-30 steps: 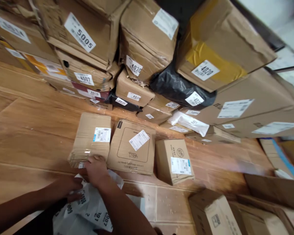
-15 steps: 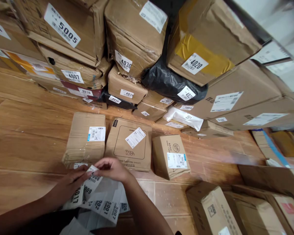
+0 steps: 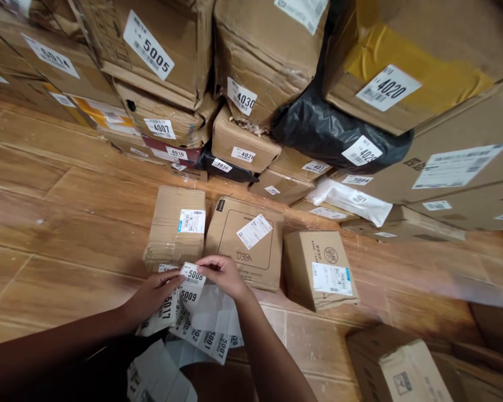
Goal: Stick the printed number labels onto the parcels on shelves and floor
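Both hands pinch a long folded strip of white number labels (image 3: 189,296). My left hand (image 3: 156,295) grips the strip's left edge, beside the labels marked 5017 and 5008. With thumb and fingertips, my right hand (image 3: 223,274) holds the upper right corner of the 5008 label. Below the hands hang further folds, printed 5009, 5001 and 5007, and a loose backing strip (image 3: 161,371). Just beyond lie a plain carton (image 3: 167,223), a flat carton (image 3: 251,257) printed 4860 upside down, and a smaller carton (image 3: 308,251), each with a shipping label.
A wall of stacked, numbered parcels stands at the back, including a carton marked 5005 (image 3: 180,78), a black bag (image 3: 318,131) and a white pouch (image 3: 347,198). More cartons (image 3: 385,352) sit at the lower right. Beneath is a wood-patterned floor (image 3: 75,218).
The view has shifted, so the boxes, hands and strip appear farther right. The 5008 label has turned more upright and flat between the fingers; both hands keep hold of the strip.
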